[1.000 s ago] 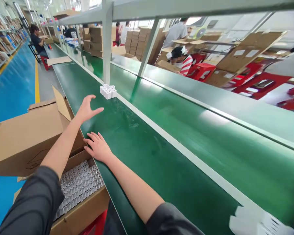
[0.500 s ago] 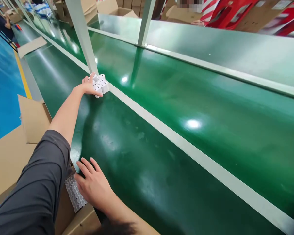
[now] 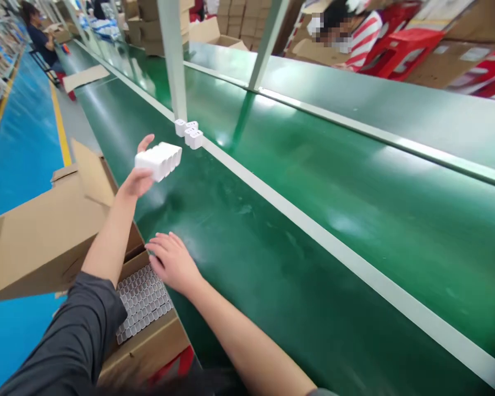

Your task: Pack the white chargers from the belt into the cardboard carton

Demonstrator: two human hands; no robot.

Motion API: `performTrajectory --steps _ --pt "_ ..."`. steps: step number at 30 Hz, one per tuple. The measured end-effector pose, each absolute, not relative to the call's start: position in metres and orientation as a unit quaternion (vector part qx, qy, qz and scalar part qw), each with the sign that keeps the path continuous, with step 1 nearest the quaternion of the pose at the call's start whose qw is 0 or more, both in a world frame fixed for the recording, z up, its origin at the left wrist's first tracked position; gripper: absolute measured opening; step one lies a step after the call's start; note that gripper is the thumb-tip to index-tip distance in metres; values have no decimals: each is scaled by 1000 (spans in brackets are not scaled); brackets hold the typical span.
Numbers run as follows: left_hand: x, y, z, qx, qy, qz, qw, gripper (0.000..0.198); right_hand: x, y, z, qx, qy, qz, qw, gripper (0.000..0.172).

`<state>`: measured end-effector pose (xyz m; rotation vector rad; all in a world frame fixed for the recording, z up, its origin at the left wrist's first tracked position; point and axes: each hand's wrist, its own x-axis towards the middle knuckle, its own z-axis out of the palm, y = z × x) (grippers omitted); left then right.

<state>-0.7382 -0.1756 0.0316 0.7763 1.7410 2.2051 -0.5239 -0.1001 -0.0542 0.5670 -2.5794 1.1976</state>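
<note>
My left hand [image 3: 136, 183] is closed around a row of white plastic blocks [image 3: 160, 160], rounded and side by side, lifted above the green work surface [image 3: 247, 264]. They look like plug adapter housings. Beyond it, a few more white adapter blocks [image 3: 194, 138] with dark slots on top stand at the foot of a pale post. My right hand [image 3: 174, 264] holds nothing; its fingers lie stretched out over the near edge of the surface. Just below that hand, an open cardboard box [image 3: 148, 344] holds rows of whitish-grey pieces [image 3: 144, 302], packed close together.
A pale strip [image 3: 297, 206] runs lengthwise along the bench, with upright posts [image 3: 173, 60] rising from it. Another carton with raised flaps [image 3: 45, 242] stands at the left, above a blue floor. Across the bench are a person in striped clothing, red stools [image 3: 412, 47] and cartons.
My left hand has picked up a row of white blocks from the post's foot and drawn it back toward me, leaving some there. My right hand has shifted slightly; more of the box shows.
</note>
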Motion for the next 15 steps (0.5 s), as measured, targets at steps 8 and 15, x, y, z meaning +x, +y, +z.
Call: performTrajectory --steps 8,15 --pt "-453 -320 8 54 431 901 6 84 -505 -117 -31 207 -805 482 277 24" --pt "-312 -398 -5 9 407 909 -89 92 -384 -200 35 437 -743 455 224 27"
